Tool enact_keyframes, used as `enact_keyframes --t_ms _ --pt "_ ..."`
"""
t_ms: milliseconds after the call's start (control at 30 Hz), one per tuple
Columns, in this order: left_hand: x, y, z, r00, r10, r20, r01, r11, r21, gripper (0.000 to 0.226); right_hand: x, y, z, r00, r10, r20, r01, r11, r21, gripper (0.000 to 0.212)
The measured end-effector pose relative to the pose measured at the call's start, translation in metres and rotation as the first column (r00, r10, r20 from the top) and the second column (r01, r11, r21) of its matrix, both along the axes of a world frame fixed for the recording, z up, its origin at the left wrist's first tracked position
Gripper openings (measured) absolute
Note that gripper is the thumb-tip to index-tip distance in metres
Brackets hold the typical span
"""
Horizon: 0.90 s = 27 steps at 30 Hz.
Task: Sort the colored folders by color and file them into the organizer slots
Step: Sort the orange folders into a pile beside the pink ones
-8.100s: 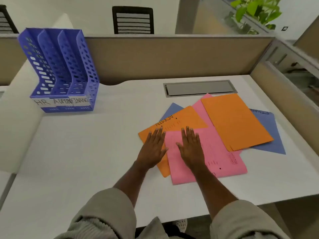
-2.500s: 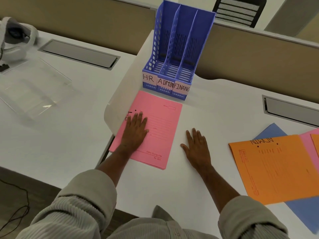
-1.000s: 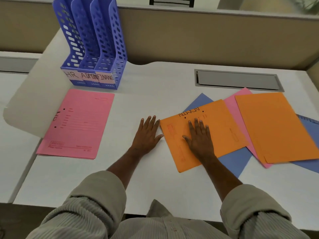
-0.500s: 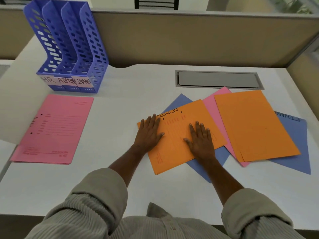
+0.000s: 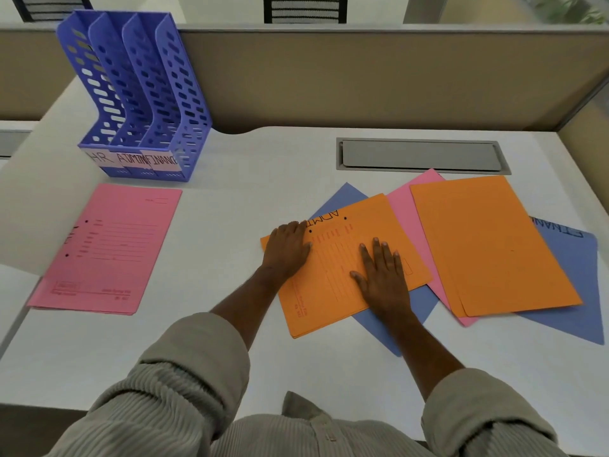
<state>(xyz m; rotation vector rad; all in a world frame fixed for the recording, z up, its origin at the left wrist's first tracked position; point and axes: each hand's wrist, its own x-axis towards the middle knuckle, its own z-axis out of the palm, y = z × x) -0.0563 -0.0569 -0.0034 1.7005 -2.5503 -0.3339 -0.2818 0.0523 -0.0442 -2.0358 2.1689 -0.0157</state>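
**deskjockey:** What were the fingers doing on that ADMIN one?

**me:** Right hand (image 5: pixel 382 275) lay flat on the orange ADMIN folder (image 5: pixel 342 262), fingers straight and slightly spread, palm down near the middle. Left hand (image 5: pixel 288 249) sat on the folder's left corner by the lettering, fingers close together and bent a little at the tips over the edge; I couldn't tell if they'd got under it. No pinch that I saw. The folder lay on top of a blue folder (image 5: pixel 342 197), with a pink folder (image 5: pixel 408 209), a second orange folder (image 5: pixel 487 245) and the blue FINANCE folder (image 5: pixel 573 285) fanned out to its right.

**deskjockey:** How'd it handle, you reckon?

**me:** Thin card, light, floppy, slick on that white desk (image 5: pixel 230 324). I figured it would slide easier than it'd lift, so drag it clear, then pinch a long edge. Separated pink HR folder (image 5: pixel 105 249) was already lying in front of the blue organizer (image 5: pixel 145 103).
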Motion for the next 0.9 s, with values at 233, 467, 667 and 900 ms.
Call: enact_keyframes --t_ms 233,467,667,900 --pt "-0.007 -0.038 0.033 0.957 0.208 -0.204 -0.187 0.975 0.117 0.037 0.002 0.002 0.000 1.000 0.005 0.027 -0.004 1.000 -0.026 0.079" --pt "0.005 -0.054 0.055 0.935 0.133 -0.328 -0.023 0.948 0.319 0.027 0.005 0.003 0.002 0.998 -0.001 0.058 0.005 0.998 -0.058 0.079" --pt "0.030 -0.052 0.065 0.856 0.207 -0.474 0.021 0.902 0.432 0.022 0.012 0.007 0.002 0.991 -0.039 0.124 0.056 0.990 -0.129 0.075" --pt "0.078 -0.039 0.054 0.644 0.412 -0.645 0.008 0.840 0.543 0.020 0.040 0.001 0.003 0.884 -0.278 0.375 0.358 0.919 -0.164 0.076"
